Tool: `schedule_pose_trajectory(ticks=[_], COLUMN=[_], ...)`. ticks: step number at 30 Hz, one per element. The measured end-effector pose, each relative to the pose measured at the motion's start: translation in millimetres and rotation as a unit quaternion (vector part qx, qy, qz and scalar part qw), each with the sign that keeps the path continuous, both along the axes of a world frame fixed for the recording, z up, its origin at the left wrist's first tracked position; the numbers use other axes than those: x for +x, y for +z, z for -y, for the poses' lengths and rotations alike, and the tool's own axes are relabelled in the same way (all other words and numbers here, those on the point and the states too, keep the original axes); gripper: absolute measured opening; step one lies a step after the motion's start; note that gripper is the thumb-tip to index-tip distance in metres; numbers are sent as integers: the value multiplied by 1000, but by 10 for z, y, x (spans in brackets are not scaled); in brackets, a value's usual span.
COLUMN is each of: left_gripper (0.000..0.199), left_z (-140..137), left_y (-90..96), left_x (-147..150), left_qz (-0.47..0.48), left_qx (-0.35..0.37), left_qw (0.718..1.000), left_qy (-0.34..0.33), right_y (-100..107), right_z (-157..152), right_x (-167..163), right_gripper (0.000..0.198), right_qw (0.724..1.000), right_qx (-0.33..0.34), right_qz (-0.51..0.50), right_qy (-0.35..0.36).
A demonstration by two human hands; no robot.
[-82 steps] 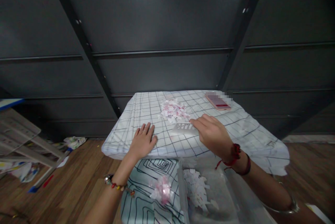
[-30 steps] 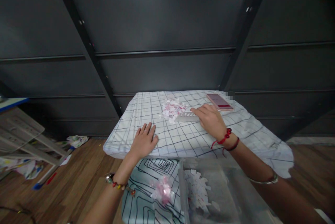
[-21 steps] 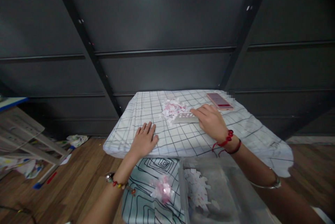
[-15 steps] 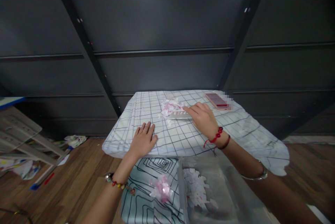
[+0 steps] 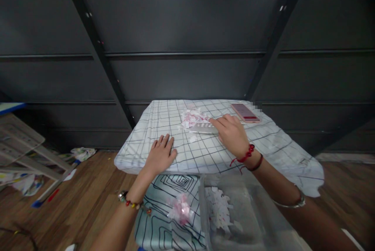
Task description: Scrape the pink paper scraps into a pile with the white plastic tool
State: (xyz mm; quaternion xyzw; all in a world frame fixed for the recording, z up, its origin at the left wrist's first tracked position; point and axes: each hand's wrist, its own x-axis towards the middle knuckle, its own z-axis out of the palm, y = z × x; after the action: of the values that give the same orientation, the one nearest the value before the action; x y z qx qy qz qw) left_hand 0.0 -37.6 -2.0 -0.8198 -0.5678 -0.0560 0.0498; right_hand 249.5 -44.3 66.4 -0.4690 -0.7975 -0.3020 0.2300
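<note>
My right hand (image 5: 232, 133) is closed around the handle end of what looks like a kitchen knife (image 5: 203, 127), its pale flat blade marked by a row of holes or light spots. The forefinger stretches along the blade's upper edge, and the handle is hidden in my palm. Against the blade's far side lies a heap of white and pink paper scraps (image 5: 193, 117). One loose white scrap (image 5: 193, 139) is on the near side. My left hand (image 5: 161, 153) rests flat, fingers apart, on the white checked cloth (image 5: 187, 157) to the left.
A pink-edged phone (image 5: 245, 113) lies at the cloth's back right. Below the table's front edge, a clear plastic bin (image 5: 252, 212) holds white paper scraps (image 5: 218, 208). Beside it, a pink crumpled bundle (image 5: 182, 208) sits on a green patterned cover (image 5: 158, 219). Dark panels (image 5: 181, 79) stand behind.
My right hand and the knife have shifted slightly right. A white scrap now shows apart on the near side of the blade. My left hand stays in place.
</note>
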Motion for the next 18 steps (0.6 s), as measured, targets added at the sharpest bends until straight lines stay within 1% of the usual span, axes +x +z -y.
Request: schedule_pose_trajectory(ticks=[5, 11, 18], left_gripper=[51, 51, 50], left_z=[13, 7, 12], left_y=[23, 18, 25], left_x=[5, 3, 6], left_qz=[-6, -3, 0], left_qx=[-7, -5, -9], left_qw=[1000, 1000, 1000], left_qy=[4, 2, 2], right_y=[1, 52, 34], right_z=[-13, 13, -54], right_x=[-74, -21, -159], right_gripper=[33, 33, 27], right_qw=[1000, 999, 999], right_qx=[-13, 13, 6], right_qz=[27, 21, 48], right_qy=[0, -22, -17])
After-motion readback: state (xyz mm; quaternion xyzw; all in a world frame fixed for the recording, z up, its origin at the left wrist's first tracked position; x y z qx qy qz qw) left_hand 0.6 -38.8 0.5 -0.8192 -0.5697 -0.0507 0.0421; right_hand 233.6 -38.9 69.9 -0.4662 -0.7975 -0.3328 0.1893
